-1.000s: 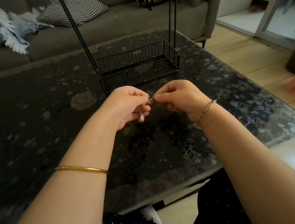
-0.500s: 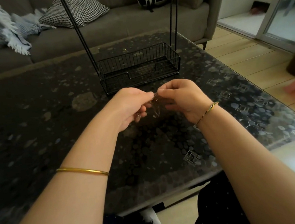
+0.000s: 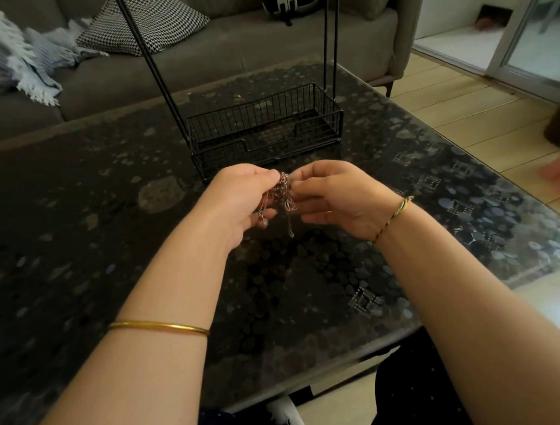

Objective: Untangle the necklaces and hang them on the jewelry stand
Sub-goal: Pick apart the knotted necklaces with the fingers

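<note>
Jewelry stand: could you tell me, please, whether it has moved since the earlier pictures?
No. The jewelry stand keeps its place beside the pale patch on the table.

Reached both forearms forward, converging. Pinched tangled necklaces (image 3: 282, 191) in left hand (image 3: 240, 204), knuckles up, with fingers curled under. Pinched same tangle with right hand (image 3: 336, 197), using thumb and forefinger at top. Held hands almost touching.

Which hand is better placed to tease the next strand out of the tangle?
Probably the right hand: it only pinches the tangled necklaces at the top, its lower fingers free beside the dangling loop. The left hand grips the bulk.
</note>
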Demonstrator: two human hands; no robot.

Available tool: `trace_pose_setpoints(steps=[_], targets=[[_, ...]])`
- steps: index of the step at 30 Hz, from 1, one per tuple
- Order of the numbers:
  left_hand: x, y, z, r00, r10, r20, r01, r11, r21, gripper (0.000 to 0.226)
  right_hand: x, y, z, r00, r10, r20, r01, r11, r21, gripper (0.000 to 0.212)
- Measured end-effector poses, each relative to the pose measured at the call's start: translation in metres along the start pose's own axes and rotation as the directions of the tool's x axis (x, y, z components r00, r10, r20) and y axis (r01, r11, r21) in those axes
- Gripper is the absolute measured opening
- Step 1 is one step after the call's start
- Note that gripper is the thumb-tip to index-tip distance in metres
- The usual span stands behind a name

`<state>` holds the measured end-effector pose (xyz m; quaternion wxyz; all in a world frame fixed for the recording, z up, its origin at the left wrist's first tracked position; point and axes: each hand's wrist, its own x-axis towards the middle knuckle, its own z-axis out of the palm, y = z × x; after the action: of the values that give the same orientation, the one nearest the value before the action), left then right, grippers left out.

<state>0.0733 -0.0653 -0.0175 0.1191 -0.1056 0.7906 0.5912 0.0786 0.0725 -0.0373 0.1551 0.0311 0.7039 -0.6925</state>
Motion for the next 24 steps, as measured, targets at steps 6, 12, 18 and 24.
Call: trace_pose_setpoints(steps=[6, 12, 18, 24], targets=[[0.0009, -0.0022, -0.0026, 1.000, 0.020, -0.007, -0.019, 0.999, 0.037, 0.013, -0.0008, 0.0010, 0.0029, 0.999, -0.015, -0.041, 0.011, 0.996, -0.088, 0.014], [-0.0012, -0.0012, -0.0044, 0.998, 0.006, 0.058, -0.012, 0.995, 0.099, 0.021, -0.0001, -0.0005, -0.0015, 0.993, -0.009, -0.119, 0.003, 0.999, -0.051, 0.017], [0.0024, -0.0048, -0.0029, 0.999, 0.042, 0.014, -0.044, 0.968, 0.249, 0.013, 0.0009, -0.0004, -0.0002, 0.994, -0.034, -0.106, 0.032, 0.999, -0.017, 0.019], [0.0034, -0.0045, -0.0017, 0.999, 0.034, -0.029, -0.028, 0.980, 0.195, 0.009, 0.0016, 0.0002, -0.0004, 0.993, 0.032, -0.110, -0.024, 0.997, 0.071, 0.018]])
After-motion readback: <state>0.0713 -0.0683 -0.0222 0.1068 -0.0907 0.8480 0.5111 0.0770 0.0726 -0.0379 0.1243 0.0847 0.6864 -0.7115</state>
